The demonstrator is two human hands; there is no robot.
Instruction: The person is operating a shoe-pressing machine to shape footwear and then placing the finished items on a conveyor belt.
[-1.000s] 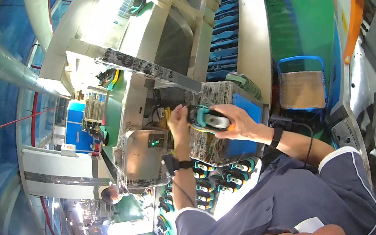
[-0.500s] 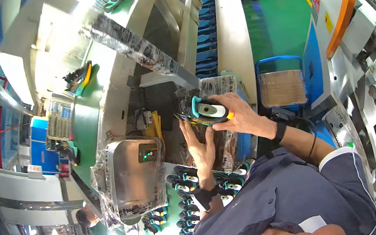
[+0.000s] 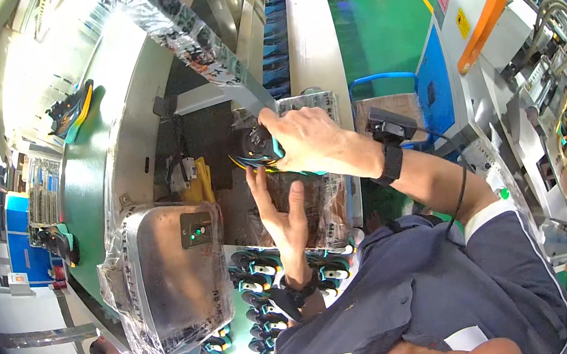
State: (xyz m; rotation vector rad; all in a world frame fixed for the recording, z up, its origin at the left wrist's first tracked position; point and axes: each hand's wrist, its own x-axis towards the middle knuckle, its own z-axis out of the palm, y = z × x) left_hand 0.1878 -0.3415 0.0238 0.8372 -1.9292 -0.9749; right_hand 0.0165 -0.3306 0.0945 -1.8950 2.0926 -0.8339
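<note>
A black sneaker [image 3: 255, 150] with a teal collar and a yellow-and-teal sole sits over the plastic-wrapped machine top in front of me. My right hand [image 3: 314, 140] reaches across from the right and is closed around its collar and heel end, hiding much of that part. Below it, my left hand [image 3: 281, 222] is open, palm up and thumb apart. Its fingertips are at the near edge of the sole; whether they press on it I cannot tell.
A wrapped metal arm [image 3: 188, 42] slants down close to my right hand. Left stands a plastic-wrapped machine housing [image 3: 167, 280] with a small lit panel. More sneakers [image 3: 258, 282] stand in rows below. A blue-framed cart [image 3: 389, 100] and an orange-edged machine [image 3: 492, 10] are at right.
My right hand has moved from the heel side up over the sneaker's collar, covering the light insole seen earlier. My left hand has opened wider below. The whole view has shifted.
</note>
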